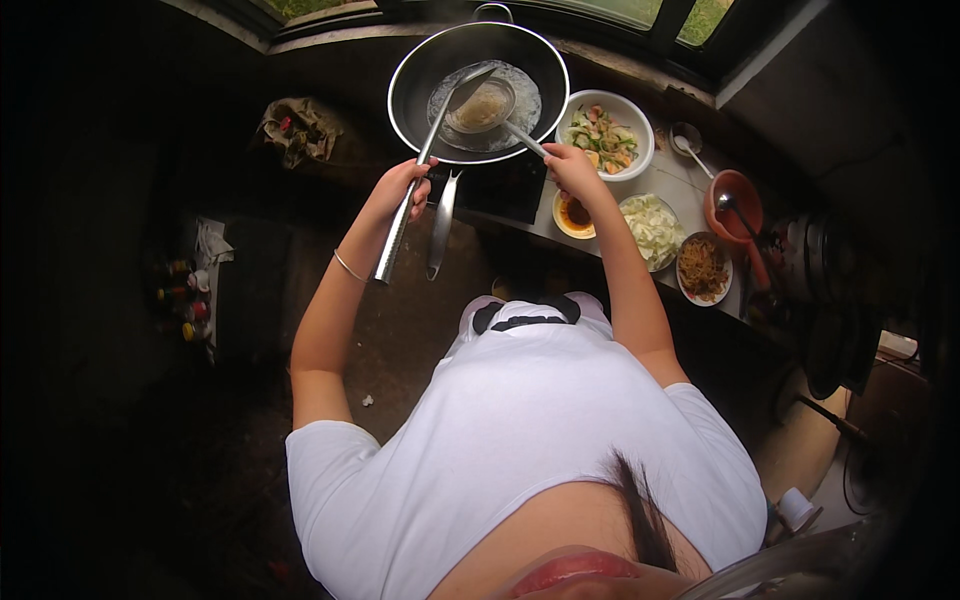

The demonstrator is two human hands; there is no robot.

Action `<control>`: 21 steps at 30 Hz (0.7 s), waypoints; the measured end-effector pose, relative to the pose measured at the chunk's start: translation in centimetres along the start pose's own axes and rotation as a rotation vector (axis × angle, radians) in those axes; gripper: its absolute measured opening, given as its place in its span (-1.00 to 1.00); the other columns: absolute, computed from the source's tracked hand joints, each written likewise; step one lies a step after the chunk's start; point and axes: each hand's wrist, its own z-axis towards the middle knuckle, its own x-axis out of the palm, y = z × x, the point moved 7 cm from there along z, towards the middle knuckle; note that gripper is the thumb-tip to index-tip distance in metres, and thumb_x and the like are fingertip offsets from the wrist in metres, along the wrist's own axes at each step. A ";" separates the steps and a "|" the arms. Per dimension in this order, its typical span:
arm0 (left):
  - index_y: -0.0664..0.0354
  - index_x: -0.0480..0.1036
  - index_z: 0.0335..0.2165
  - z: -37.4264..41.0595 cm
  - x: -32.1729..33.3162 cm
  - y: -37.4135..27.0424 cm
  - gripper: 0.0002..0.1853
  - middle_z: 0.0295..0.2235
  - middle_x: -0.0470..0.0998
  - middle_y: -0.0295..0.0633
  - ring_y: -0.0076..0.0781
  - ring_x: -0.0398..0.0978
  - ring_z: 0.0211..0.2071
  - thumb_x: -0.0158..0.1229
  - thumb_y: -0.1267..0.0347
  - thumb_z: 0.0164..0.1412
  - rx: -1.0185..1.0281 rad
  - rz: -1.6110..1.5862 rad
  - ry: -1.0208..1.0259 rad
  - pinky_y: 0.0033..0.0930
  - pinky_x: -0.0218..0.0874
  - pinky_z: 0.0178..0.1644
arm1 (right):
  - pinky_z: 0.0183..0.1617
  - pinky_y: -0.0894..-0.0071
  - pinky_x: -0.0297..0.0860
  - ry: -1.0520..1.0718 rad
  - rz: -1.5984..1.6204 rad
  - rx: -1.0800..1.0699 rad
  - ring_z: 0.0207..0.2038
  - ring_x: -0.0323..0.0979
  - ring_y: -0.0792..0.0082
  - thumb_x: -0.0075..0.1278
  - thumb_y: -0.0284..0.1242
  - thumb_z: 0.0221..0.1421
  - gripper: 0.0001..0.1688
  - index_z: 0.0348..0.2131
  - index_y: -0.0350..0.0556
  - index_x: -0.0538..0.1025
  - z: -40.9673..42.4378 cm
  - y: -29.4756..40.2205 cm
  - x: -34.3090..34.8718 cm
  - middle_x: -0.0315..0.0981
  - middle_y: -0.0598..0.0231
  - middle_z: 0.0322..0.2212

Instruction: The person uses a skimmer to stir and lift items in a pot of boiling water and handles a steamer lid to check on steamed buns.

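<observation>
A deep dark wok (409,97) with a bright metal rim holds bubbling water (529,97). My left hand (403,191) grips a long metal handle of a wok spatula (431,139), whose blade is over the middle of the wok. In my right hand (576,172) is the handle of a round strainer or ladle (526,138), its bowl low in the wok, at the water. Something pale brown (481,109) fills that bowl; I cannot tell what it is. The spatula blade overlaps the bowl's far side in this view. Toward me juts the wok's handle (444,225).
Right of the wok stand a white bowl of mixed cut food (600,135), a bowl of dark sauce (574,217), chopped cabbage (651,229) and a plate of noodle-like food (703,268). Beyond are a reddish pot (735,199) and small spoon bowl (685,139). A crumpled bag (304,131) lies left.
</observation>
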 end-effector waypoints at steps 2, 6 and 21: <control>0.22 0.25 -0.15 0.6 -0.8 -0.2 -0.74 -0.78 0.24 -0.37 -0.57 0.18 -0.86 -0.19 0.36 0.21 0.035 0.030 -0.059 -0.58 0.02 -0.80 | -0.75 0.46 0.29 -0.004 -0.019 -0.006 -0.73 0.27 0.49 -0.14 -0.44 0.08 -0.52 0.02 -0.15 0.35 -0.1 0.1 0.0 0.28 0.37 -0.69; 0.22 0.24 -0.13 1.9 -1.5 0.0 -0.72 -0.78 0.23 -0.36 -0.60 0.16 -0.85 -0.17 0.34 0.21 0.048 0.081 -0.098 -0.59 0.04 -0.78 | -0.75 0.46 0.29 -0.005 -0.029 -0.010 -0.72 0.28 0.49 -0.14 -0.44 0.07 -0.52 0.01 -0.15 0.36 -0.3 0.4 0.0 0.29 0.36 -0.68; 0.24 0.23 -0.12 1.2 0.0 1.0 -0.71 -0.78 0.25 -0.38 -0.60 0.17 -0.83 -0.16 0.35 0.20 0.027 0.161 -0.111 -0.60 0.06 -0.73 | -0.75 0.47 0.27 0.009 -0.025 -0.002 -0.71 0.28 0.50 -0.14 -0.43 0.08 -0.52 0.02 -0.13 0.35 -0.5 0.3 -0.3 0.29 0.35 -0.66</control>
